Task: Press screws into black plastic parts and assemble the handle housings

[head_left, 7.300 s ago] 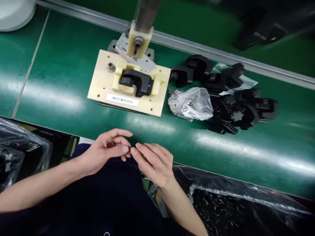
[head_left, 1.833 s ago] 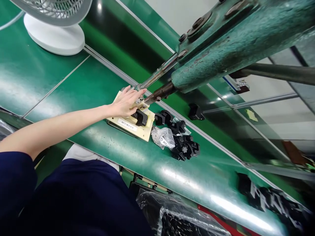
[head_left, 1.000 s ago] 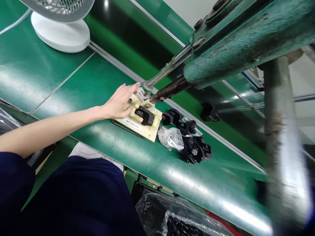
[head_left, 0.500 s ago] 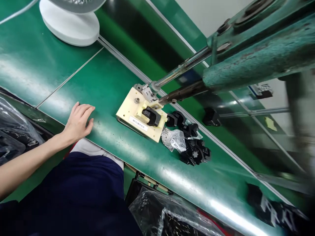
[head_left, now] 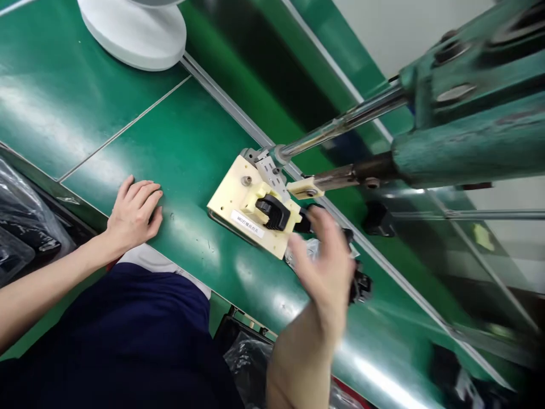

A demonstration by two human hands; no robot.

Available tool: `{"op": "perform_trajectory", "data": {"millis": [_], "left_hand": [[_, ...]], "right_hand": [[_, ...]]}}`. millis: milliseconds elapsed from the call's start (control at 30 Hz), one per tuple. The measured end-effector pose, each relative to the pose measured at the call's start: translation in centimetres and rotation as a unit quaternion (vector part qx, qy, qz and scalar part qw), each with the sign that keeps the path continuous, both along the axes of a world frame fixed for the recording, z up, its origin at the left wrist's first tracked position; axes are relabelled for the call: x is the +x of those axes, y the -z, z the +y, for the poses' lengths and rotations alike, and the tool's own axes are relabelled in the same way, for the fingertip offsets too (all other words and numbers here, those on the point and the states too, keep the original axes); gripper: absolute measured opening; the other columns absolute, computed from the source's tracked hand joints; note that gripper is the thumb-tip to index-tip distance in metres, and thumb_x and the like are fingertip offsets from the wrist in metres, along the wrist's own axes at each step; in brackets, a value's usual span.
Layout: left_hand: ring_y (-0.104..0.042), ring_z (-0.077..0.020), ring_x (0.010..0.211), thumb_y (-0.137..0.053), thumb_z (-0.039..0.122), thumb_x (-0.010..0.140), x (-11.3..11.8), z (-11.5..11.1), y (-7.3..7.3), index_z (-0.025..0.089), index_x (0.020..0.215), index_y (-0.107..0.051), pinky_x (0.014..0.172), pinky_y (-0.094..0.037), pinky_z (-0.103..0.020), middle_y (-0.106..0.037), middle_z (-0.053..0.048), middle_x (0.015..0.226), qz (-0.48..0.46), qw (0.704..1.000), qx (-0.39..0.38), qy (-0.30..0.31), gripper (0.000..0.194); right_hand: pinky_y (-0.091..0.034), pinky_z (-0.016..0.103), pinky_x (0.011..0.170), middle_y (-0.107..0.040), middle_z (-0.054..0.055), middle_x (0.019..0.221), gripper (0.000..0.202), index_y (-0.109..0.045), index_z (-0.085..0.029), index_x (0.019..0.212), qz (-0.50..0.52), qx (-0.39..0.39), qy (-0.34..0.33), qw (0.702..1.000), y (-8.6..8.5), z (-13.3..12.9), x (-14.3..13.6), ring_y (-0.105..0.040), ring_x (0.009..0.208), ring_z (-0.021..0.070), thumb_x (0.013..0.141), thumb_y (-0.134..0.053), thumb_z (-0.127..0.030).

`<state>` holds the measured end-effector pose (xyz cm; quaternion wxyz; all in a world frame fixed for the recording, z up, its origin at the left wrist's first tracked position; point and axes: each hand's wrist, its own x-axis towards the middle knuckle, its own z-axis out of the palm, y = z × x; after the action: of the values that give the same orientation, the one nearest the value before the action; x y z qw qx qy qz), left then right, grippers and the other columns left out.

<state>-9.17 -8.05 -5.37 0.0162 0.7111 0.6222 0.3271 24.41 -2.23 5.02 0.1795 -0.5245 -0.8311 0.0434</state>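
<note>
My left hand [head_left: 135,213] rests on the green tabletop near its front edge, fingers spread and holding nothing. Blurred by motion, my right hand [head_left: 326,261] is raised just right of the cream fixture plate [head_left: 227,190], thumb and fingers apart with nothing visible between them. A black part [head_left: 275,213] sits in the fixture's raised holder, behind a white label [head_left: 247,223]. Above the plate, a cream tip [head_left: 304,187] on the press rod stands clear of the black part. My right hand partly hides a plastic bag [head_left: 313,248] and several black parts [head_left: 361,285].
The green press arm [head_left: 468,136] reaches in from the upper right. A white round base [head_left: 136,34] stands at the upper left. Bags in bins lie below the table's front edge. More dark parts [head_left: 447,369] lie at the lower right.
My right hand has come into view beside the fixture. The press rod has lifted off the black part, showing its cream tip. My left hand stays on the tabletop.
</note>
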Motion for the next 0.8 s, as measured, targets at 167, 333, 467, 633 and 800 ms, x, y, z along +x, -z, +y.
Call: {"op": "perform_trajectory", "data": {"millis": [167, 333, 467, 633, 800], "left_hand": [[-0.063, -0.0319, 0.106, -0.057, 0.016, 0.079, -0.1, 0.4, -0.5, 0.017, 0.101, -0.064, 0.103, -0.043, -0.059, -0.068, -0.014, 0.11, 0.032, 0.999, 0.009, -0.005, 0.024], [-0.068, -0.0245, 0.096, -0.055, 0.009, 0.082, 0.7, -0.5, -1.3, 0.02, 0.103, -0.062, 0.097, -0.053, -0.05, -0.071, -0.008, 0.1, -0.052, 0.997, 0.036, 0.044, 0.025], [-0.069, -0.021, 0.099, -0.053, 0.011, 0.088, 4.0, -2.4, -3.6, 0.023, 0.108, -0.063, 0.087, -0.059, -0.038, -0.07, -0.007, 0.104, -0.282, 0.953, -0.084, 0.065, 0.025], [-0.07, -0.0196, 0.096, -0.057, 0.029, 0.093, 8.3, -2.7, -7.3, 0.029, 0.126, -0.056, 0.083, -0.062, -0.036, -0.068, -0.007, 0.115, -0.605, 0.744, -0.254, 0.124, 0.033], [-0.068, -0.0115, 0.081, -0.072, 0.028, 0.084, 10.0, -2.4, -7.9, 0.029, 0.126, -0.057, 0.074, -0.06, -0.023, -0.069, -0.001, 0.098, -0.709, 0.609, -0.331, 0.129, 0.045]], "right_hand": [[-0.045, 0.054, 0.104, -0.062, 0.015, 0.126, 0.054, -0.051, -0.019, 0.135, -0.021, 0.004, -0.011, 1.0, 2.7, 2.5, -1.1, -0.058, 0.117, 0.0312, 0.09, -0.056, -0.047], [-0.051, 0.051, 0.096, -0.064, 0.014, 0.124, 0.049, -0.057, -0.02, 0.129, 0.005, 0.022, -0.016, 1.0, -0.4, 2.5, -0.7, -0.061, 0.114, 0.0323, 0.087, -0.062, -0.044], [-0.056, 0.046, 0.092, -0.066, 0.013, 0.12, 0.05, -0.057, -0.02, 0.128, 0.116, 0.018, -0.039, 0.992, -2.4, 0.4, -0.9, -0.064, 0.109, 0.0289, 0.084, -0.07, -0.041], [-0.06, 0.043, 0.086, -0.069, 0.012, 0.109, 0.047, -0.058, -0.016, 0.123, 0.183, 0.116, -0.104, 0.971, -0.7, -4.3, -3.0, -0.066, 0.104, 0.0258, 0.08, -0.076, -0.021], [-0.064, 0.038, 0.082, -0.07, 0.011, 0.104, 0.029, -0.063, -0.011, 0.102, 0.2, 0.192, -0.069, 0.958, 3.8, -8.7, -5.8, -0.064, 0.112, 0.0263, 0.077, -0.071, 0.001]]}}
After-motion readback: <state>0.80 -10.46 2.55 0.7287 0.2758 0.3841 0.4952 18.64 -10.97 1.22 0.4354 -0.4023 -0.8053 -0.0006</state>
